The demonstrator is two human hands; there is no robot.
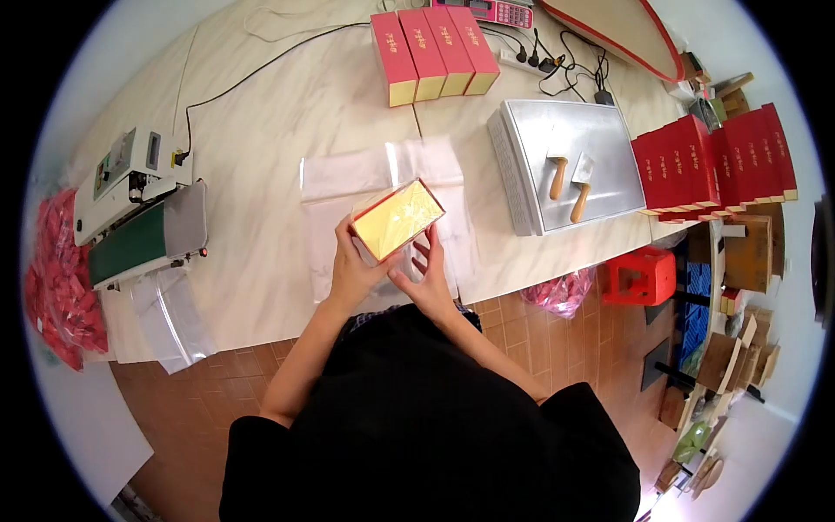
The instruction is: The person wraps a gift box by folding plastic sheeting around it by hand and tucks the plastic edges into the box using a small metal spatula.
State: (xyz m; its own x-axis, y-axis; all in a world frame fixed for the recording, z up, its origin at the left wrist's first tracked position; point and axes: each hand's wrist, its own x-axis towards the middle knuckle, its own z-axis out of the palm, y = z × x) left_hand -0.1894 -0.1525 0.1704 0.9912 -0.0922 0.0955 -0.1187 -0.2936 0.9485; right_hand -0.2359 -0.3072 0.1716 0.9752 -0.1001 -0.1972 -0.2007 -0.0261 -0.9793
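A red and yellow box (398,219) is held up in front of me, its yellow face towards the camera. Glossy reflections on that face look like clear film. My left hand (354,271) is closed around the box's left and lower side. My right hand (426,274) grips its lower right corner, fingers curled along the edge and partly hidden. Below the box, clear plastic bags or sheets (335,187) lie flat on the marbled table (252,183).
Red boxes (430,54) stand in a row at the back beside a pink scale (500,12). A sealing machine (139,209) occupies the left. On the right are a metal case (570,130) bearing two wooden-handled scrapers (558,177), stacked red boxes (683,170) and a red stool (641,274).
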